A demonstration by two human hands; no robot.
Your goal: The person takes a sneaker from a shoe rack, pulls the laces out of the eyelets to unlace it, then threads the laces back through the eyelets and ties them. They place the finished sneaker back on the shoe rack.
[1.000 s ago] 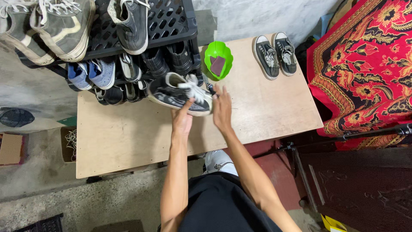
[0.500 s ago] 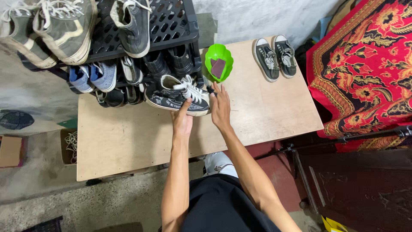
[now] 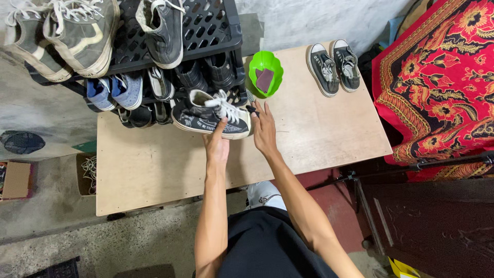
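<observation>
While the black high-top sneaker point(image 3: 211, 119) is sitting on the tabletop point(image 3: 154, 164) against the shoe rack point(image 3: 206, 31), we are pressing our left hand point(image 3: 217, 145) to its sole, grip loose; our right hand point(image 3: 264, 131) is lying flat, unclenched. It is looking light and floppy, so we are favouring the stiff sole.

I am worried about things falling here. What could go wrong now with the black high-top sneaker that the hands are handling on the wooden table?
1. The left hand touches the black high-top sneaker with white laces only at its sole edge; it could tip or slide.
2. The right hand is close to the green plastic bowl, which it might knock.
3. The loose white laces could snag on the black plastic shoe rack behind.
</observation>
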